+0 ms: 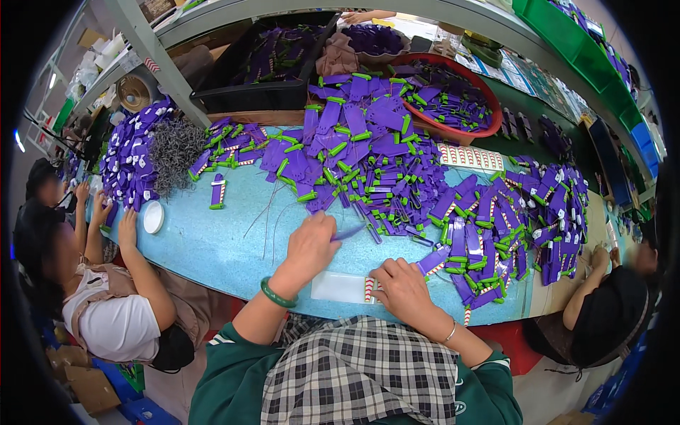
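A slim purple plastic piece (pixel 348 232), blurred by motion, sticks out to the right from the curled fingers of my left hand (pixel 310 246). Green bangle on that wrist. My right hand (pixel 404 287) has its fingers bent and its fingertips at the edge of a pale sticker sheet (pixel 336 287) lying flat at the table's near edge. Red-and-white striped stickers (pixel 369 290) run down the sheet's right end, partly under my fingers. Just beyond the right hand lies a purple piece with a striped sticker (pixel 433 261). Past both hands rises a heap of purple-and-green pieces (pixel 382 163).
A red basin (pixel 494 117) and a black crate (pixel 248 98) of pieces stand behind the heap. More sticker-marked pieces (pixel 489 241) pile up at right. At left are a white round lid (pixel 154 217) and grey wire ties (pixel 177 152). People work on both sides.
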The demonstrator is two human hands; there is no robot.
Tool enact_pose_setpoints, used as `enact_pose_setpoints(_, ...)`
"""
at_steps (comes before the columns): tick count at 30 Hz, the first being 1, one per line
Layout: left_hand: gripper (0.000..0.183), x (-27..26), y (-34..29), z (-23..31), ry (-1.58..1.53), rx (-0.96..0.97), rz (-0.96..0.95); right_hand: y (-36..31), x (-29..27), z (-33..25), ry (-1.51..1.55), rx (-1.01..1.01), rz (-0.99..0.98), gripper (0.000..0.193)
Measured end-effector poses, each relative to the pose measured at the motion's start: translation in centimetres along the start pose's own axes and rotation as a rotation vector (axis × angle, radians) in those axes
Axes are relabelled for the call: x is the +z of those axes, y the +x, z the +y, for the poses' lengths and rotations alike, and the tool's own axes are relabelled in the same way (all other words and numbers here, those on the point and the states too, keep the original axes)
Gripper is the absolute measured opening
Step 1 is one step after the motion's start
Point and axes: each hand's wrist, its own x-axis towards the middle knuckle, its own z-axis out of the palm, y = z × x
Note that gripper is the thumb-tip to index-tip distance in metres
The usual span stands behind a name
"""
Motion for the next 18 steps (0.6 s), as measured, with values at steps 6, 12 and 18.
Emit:
enact_pose_setpoints(6, 0.016, -1.2, -3.8, 1.3, -1.293, -0.261, -0.411, 0.0, -0.1, 0.0, 0.023, 0.027, -0.028, 0.030)
enact_pose_setpoints(12, 0.025, -1.0, -5.8, 2.8, -1.501, -0.010, -0.257, 0.4, -0.5, -0.6, -0.034, 0.050, -0.041, 0.031)
enact_pose_setpoints(18, 0.021, 4.0, -6.6, 2.0, -1.396, -0.246, -0.300, 0.9, -0.2, -0.6, -0.014, 0.059, -0.005, 0.022)
